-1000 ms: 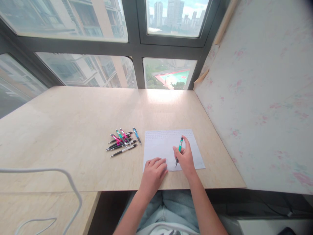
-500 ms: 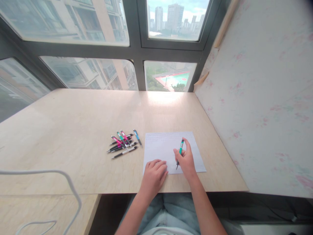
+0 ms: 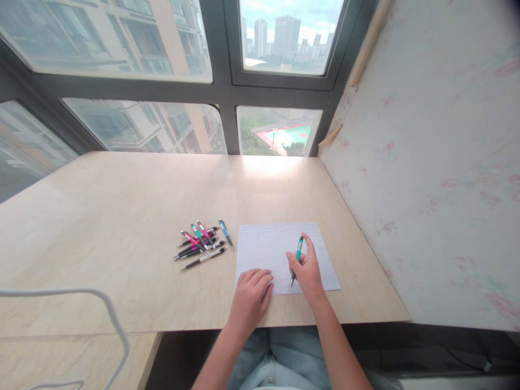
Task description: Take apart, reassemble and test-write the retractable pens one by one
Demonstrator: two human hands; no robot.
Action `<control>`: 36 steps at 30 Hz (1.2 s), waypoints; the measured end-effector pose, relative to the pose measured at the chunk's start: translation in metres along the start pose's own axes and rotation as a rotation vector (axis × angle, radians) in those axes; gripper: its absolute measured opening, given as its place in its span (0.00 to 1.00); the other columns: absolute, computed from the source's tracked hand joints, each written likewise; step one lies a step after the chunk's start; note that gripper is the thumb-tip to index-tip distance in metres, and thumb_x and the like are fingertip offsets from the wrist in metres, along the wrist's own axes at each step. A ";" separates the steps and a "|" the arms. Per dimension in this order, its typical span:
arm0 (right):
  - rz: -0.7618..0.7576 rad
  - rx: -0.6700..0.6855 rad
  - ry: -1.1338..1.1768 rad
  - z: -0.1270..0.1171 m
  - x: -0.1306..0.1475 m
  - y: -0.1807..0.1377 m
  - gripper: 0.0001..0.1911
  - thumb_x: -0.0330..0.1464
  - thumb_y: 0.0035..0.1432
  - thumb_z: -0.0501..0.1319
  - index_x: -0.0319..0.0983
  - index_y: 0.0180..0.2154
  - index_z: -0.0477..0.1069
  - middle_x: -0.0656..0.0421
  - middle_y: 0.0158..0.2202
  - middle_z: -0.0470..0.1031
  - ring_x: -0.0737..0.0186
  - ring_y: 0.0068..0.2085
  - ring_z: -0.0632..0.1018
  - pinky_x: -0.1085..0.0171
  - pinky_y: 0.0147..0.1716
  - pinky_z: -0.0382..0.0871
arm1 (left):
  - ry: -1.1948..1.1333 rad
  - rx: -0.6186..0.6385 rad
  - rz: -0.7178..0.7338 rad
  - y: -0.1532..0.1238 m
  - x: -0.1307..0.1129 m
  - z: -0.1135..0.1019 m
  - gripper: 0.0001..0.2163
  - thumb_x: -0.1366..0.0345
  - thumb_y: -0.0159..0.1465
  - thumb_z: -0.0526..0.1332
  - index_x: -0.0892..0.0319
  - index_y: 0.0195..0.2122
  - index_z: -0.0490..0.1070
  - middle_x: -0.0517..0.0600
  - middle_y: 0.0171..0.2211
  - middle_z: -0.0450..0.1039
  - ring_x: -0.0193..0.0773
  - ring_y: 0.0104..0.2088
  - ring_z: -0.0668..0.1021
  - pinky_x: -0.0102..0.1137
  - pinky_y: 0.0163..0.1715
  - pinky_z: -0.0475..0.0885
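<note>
One white cable point(image 3: 110, 314) loops at near left, well apart from the paper point(image 3: 262, 252). Beyond the front edge of the table point(image 3: 122, 216), the left hand point(image 3: 251, 292) rests on the paper, fingers loosely bent; the right hand point(image 3: 309, 273) grips a green pen point(image 3: 299, 251), tip down over the paper. Left of the paper lies a pile of pens point(image 3: 193, 240), a blue pen point(image 3: 226, 234) just beside it. On the right, a patterned wall point(image 3: 439, 179) bounds the table; farther on, open tabletop runs to the window point(image 3: 223, 95).

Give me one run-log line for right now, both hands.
left hand: resting on paper sheet | right hand: holding green-and-black pen | pen pile: left of paper sheet
</note>
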State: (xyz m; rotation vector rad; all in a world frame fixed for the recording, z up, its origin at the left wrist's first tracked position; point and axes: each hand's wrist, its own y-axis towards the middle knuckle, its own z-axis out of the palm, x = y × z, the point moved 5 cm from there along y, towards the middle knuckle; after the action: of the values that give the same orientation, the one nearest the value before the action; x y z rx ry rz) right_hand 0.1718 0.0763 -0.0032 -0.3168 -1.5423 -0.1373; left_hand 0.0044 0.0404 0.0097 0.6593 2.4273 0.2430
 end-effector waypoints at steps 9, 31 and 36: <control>0.027 0.013 -0.045 0.000 -0.011 0.003 0.47 0.44 0.52 0.64 0.36 0.66 0.47 0.69 0.18 0.66 0.66 0.20 0.69 0.70 0.19 0.62 | -0.001 0.030 -0.011 0.002 -0.003 -0.002 0.07 0.69 0.66 0.55 0.56 0.41 0.72 0.52 0.45 0.77 0.45 0.46 0.74 0.42 0.45 0.68; -0.047 0.046 -0.204 0.000 -0.009 0.002 0.32 0.44 0.59 0.59 0.36 0.60 0.60 0.66 0.20 0.67 0.65 0.22 0.69 0.66 0.26 0.63 | 0.023 0.029 -0.014 0.002 0.000 0.001 0.07 0.70 0.66 0.56 0.54 0.39 0.73 0.51 0.45 0.77 0.44 0.46 0.75 0.41 0.44 0.69; -0.057 0.042 -0.242 -0.002 -0.009 0.001 0.29 0.44 0.61 0.55 0.36 0.58 0.64 0.66 0.18 0.65 0.65 0.21 0.68 0.65 0.25 0.63 | 0.020 0.024 -0.008 0.002 0.000 0.001 0.08 0.70 0.66 0.55 0.55 0.40 0.73 0.53 0.45 0.76 0.44 0.45 0.75 0.41 0.43 0.69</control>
State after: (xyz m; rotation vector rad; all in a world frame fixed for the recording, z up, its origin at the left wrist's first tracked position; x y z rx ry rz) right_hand 0.1739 0.0757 -0.0118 -0.2638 -1.7926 -0.1138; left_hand 0.0058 0.0417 0.0097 0.6600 2.4549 0.2189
